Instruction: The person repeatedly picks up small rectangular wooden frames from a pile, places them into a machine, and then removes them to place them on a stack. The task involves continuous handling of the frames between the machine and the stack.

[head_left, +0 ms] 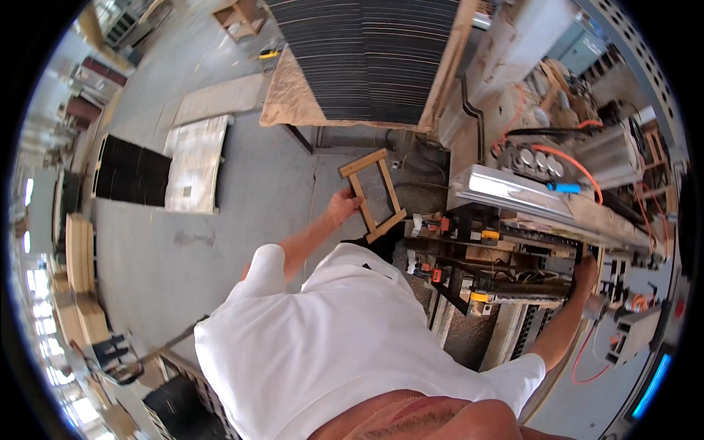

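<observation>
My left hand (343, 207) is closed on one long side of a small rectangular wooden frame (387, 225). The frame hangs tilted above the floor in front of me, with an open middle. Out at the far right, my right hand (585, 274) reaches into a machine, its fingers curled beside a dark bar and a pale wooden strip (600, 262). What those fingers grip is too small and partly hidden. Between the hands lies the machine's bed, with dark rails, a yellow block (489, 235) and a second yellow block (479, 297).
A tall stack of black slats (367, 59) stands on a wooden-topped table (293, 103) ahead. To the right run a silver beam (521, 187) and an orange hose (579, 165). A pale board (196, 165) with dark pieces lies on the left floor; cartons (81, 253) stand farther left.
</observation>
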The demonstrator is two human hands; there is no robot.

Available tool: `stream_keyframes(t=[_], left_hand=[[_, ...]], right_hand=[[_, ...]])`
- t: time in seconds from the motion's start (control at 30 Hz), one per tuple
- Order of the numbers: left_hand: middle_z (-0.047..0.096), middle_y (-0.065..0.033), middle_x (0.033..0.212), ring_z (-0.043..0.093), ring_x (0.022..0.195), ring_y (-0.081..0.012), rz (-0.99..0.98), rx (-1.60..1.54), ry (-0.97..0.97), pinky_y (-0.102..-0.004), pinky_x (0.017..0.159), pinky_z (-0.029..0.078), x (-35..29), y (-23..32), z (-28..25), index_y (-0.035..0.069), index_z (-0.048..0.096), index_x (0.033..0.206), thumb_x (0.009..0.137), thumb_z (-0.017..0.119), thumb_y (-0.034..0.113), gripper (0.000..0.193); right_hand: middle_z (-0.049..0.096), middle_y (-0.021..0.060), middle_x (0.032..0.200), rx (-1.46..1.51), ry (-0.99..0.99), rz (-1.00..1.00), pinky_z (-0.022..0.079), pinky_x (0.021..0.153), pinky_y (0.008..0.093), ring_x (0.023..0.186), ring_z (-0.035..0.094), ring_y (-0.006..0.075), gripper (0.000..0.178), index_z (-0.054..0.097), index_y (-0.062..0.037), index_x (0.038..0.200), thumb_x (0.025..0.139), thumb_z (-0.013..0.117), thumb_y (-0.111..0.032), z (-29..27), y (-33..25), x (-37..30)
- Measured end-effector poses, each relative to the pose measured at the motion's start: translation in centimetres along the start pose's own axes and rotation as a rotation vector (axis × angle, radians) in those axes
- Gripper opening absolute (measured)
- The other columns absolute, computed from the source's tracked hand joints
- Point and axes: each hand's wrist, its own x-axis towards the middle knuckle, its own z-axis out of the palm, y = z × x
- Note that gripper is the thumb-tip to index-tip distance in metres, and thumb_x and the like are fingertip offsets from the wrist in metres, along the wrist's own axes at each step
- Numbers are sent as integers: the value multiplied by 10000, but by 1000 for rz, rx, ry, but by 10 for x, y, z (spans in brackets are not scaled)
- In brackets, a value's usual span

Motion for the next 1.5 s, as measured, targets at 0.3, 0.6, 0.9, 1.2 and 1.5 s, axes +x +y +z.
stream_keyframes(t=[0.3, 0.6, 0.9, 1.2, 1.5], left_hand=[[637, -91, 1026, 610, 907, -197, 164, -149, 314, -338, 744, 529, 34, 19, -148, -4, 532, 1116, 843, 550, 75, 285], [666, -93, 842, 623, 667, -150, 302, -194, 629, -266, 550, 500, 155, 63, -294, -38, 620, 1065, 781, 633, 104, 318], [690, -131, 881, 658, 828, -240, 287, 304, 675, -332, 723, 508, 330, 126, -357, 61, 670, 1047, 775, 592, 131, 291], [659, -188, 1003, 622, 989, -306, 146, 526, 596, -378, 832, 489, 429, 142, -340, 71, 658, 1065, 769, 607, 231, 340], [636, -234, 1009, 601, 1000, -357, 101, 998, 357, -411, 858, 481, 421, 145, -307, -15, 650, 976, 780, 576, 294, 373]], right_hand=[[644, 146, 1043, 5, -28, 118, 498, 748, 490, 938, 618, 351, 260, 617, -116, 1032, 774, 605, -147, -1, 0, -2], [668, 130, 987, 700, 651, 243, 503, 753, 365, 876, 638, 259, 299, 632, -25, 1069, 856, 617, -235, -103, -80, -109], [640, 81, 946, 1105, 340, 87, 501, 775, 283, 857, 597, 152, 71, 618, -12, 914, 847, 597, -3, -108, -335, -293], [661, 121, 936, 1023, -614, 130, 502, 747, 287, 829, 633, 178, 271, 607, 34, 1015, 756, 667, -20, -3, -441, -409], [683, 130, 829, 963, -526, 362, 517, 733, 310, 822, 661, 202, 184, 635, 15, 919, 756, 657, -68, 0, -456, -477]])
